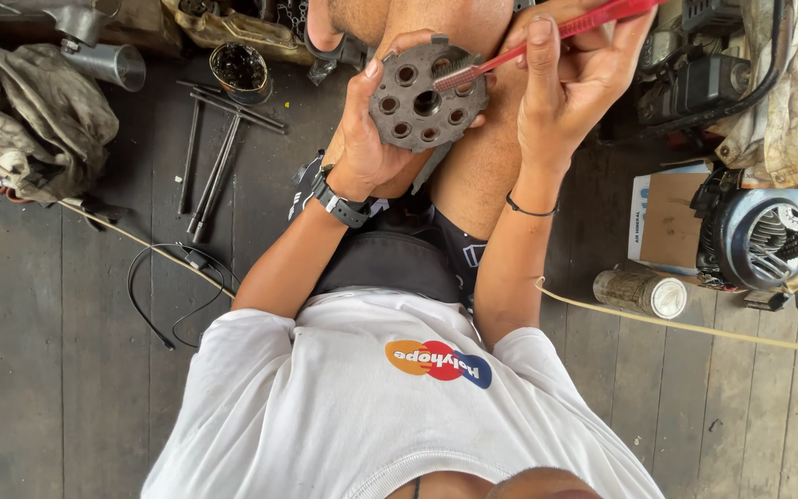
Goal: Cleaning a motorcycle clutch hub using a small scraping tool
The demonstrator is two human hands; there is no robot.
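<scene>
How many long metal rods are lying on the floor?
4, as far as I can tell. The long metal rods lie in a loose bunch on the wooden floor, left of the left hand, beside the small dirty tub. More may be hidden.

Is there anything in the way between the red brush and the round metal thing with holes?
No, nothing visible. The right hand holds the red brush, and its bristles already rest on the face of the round metal disc, near the upper holes. The left hand grips the disc from the side, clear of the brush.
</scene>
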